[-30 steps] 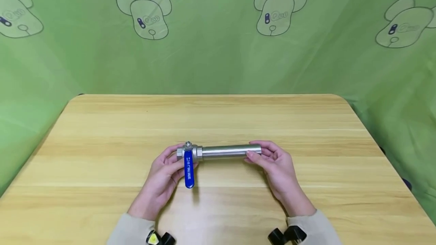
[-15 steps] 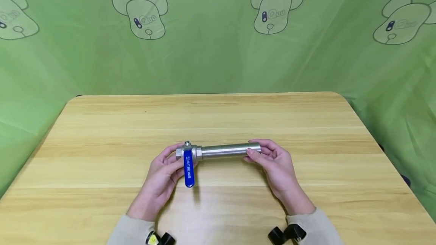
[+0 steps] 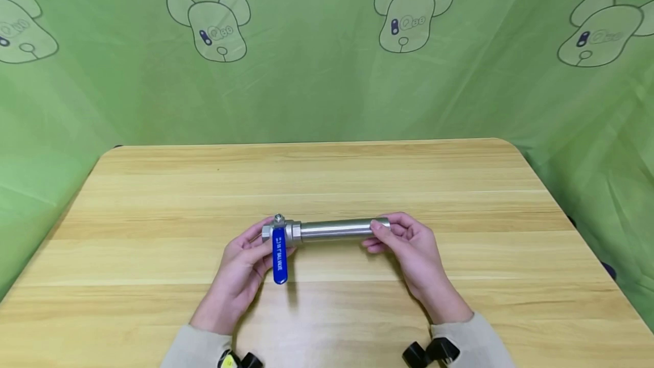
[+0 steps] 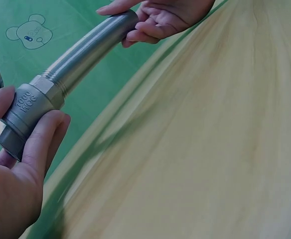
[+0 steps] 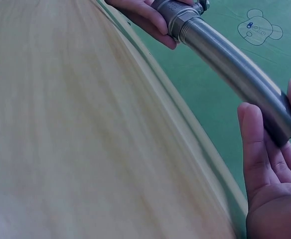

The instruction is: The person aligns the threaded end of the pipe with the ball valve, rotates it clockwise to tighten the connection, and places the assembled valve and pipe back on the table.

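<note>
A steel ball valve (image 3: pixel 292 233) with a blue lever handle (image 3: pixel 279 257) is held above the table in the head view. Joined to its right side is a straight steel pipe (image 3: pixel 334 229), with threads showing at the joint in both wrist views. My left hand (image 3: pixel 240 268) grips the valve body (image 4: pixel 28 107), thumb on one side and fingers on the other. At the pipe's free end, my right hand (image 3: pixel 416 257) pinches it between thumb and fingers. The lever points toward me, across the pipe's length.
Below the hands lies a light wood-grain table (image 3: pixel 327 180) with rounded far corners. A green curtain (image 3: pixel 317 95) printed with animal-head outlines hangs behind and at both sides. Black devices (image 3: pixel 431 352) are strapped at both wrists.
The valve and pipe have shifted very slightly left in the head view. My right hand's thumb and fingers have moved a little on the pipe end. Both grips stay in place.
</note>
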`<action>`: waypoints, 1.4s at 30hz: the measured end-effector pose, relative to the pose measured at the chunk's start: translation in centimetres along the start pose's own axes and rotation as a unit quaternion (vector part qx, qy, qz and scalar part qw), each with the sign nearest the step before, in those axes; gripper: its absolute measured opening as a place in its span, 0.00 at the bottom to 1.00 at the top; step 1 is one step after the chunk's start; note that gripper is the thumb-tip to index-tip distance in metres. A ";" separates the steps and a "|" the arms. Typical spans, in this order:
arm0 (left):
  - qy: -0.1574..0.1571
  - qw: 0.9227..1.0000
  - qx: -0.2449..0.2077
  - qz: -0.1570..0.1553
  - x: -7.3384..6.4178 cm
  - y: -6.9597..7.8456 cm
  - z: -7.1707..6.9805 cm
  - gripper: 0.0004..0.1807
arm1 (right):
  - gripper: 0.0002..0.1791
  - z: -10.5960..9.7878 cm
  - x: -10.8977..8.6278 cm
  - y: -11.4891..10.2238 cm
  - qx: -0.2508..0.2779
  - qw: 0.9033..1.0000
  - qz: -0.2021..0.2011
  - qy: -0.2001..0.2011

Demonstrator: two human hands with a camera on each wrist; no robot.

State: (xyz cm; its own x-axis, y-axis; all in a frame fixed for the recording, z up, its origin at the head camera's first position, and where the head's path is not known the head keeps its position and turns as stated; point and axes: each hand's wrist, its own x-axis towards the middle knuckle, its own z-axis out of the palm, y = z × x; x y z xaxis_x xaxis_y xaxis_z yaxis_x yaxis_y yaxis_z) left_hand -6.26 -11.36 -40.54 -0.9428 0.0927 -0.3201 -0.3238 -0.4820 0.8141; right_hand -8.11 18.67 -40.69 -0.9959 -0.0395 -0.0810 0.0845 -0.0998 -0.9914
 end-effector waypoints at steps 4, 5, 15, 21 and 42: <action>0.000 1.000 -0.005 0.008 -0.1 -0.1 0.0 0.32 | 0.11 0.1 -0.1 -0.1 0.007 1.000 -0.006 -0.011; 0.000 1.000 -0.007 0.010 -0.1 0.0 0.0 0.32 | 0.15 0.1 -0.1 -0.1 0.012 1.000 -0.010 -0.017; -0.004 1.000 -0.024 0.005 -0.1 0.1 -0.4 0.34 | 0.32 -0.2 -0.1 0.0 0.053 0.996 -0.055 -0.050; -0.012 1.000 -0.008 0.010 -0.1 0.2 -0.3 0.33 | 0.25 -0.1 -0.2 -0.2 0.051 0.997 -0.043 -0.032; -0.022 1.000 -0.012 0.012 0.1 0.1 -0.2 0.32 | 0.07 -0.2 0.0 0.0 0.022 0.999 -0.022 -0.031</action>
State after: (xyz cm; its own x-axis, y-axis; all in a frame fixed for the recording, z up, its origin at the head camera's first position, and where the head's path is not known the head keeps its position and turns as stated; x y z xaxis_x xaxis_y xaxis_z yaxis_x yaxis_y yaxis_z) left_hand -6.34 -11.63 -40.56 -0.9528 0.1192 -0.2791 -0.3002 -0.5051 0.8092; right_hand -8.06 18.83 -40.70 -0.9949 -0.0962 -0.0304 0.0444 -0.1468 -0.9882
